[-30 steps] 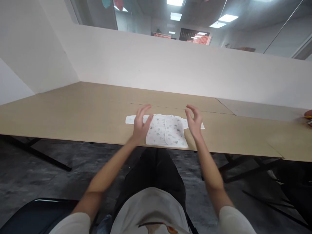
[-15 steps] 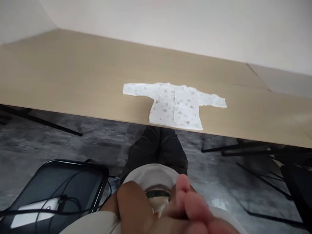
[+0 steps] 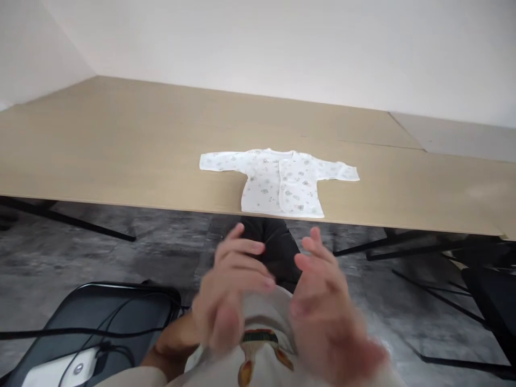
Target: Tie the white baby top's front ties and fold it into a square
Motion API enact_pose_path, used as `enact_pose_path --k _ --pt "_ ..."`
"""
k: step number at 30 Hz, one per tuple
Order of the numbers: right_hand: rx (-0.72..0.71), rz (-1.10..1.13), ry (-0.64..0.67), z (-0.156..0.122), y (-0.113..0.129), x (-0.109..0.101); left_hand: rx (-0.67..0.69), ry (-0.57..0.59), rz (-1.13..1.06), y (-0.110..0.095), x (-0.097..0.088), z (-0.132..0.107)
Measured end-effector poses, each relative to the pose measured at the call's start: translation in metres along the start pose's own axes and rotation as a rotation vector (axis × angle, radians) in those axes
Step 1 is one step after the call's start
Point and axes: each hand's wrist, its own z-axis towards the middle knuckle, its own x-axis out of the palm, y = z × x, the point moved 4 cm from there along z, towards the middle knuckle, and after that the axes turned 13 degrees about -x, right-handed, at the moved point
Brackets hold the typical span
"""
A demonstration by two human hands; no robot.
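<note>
Two motion-blurred hands, left hand (image 3: 229, 290) and right hand (image 3: 324, 306), half-curled, empty, apart from a flat white printed baby shirt (image 3: 274, 183), sleeves spread, on a pale wooden table (image 3: 121, 150)

Left of the left hand (image 3: 229, 290) sits a dark chair seat (image 3: 121, 306) crossed by black cables (image 3: 100, 331), with a white plastic unit (image 3: 56, 372) on it. Beyond the hand lies a light-wood desk (image 3: 121, 150) against a white wall (image 3: 258, 48). Black metal desk legs (image 3: 403, 244) stand right of the right hand (image 3: 322, 306), over a mottled grey floor (image 3: 121, 252).
</note>
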Motion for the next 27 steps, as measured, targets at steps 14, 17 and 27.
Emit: enact_pose_path --k 14,17,27 --pt "0.196 -0.221 0.152 0.07 -0.266 0.016 -0.045 0.155 0.233 0.139 0.099 0.219" --pt "0.307 -0.305 0.316 0.095 -0.296 0.059 -0.195 0.245 0.382 0.151 0.144 0.238" --pt "0.501 -0.455 0.388 0.101 -0.325 0.091 -0.362 0.163 0.614 0.18 0.177 0.24"
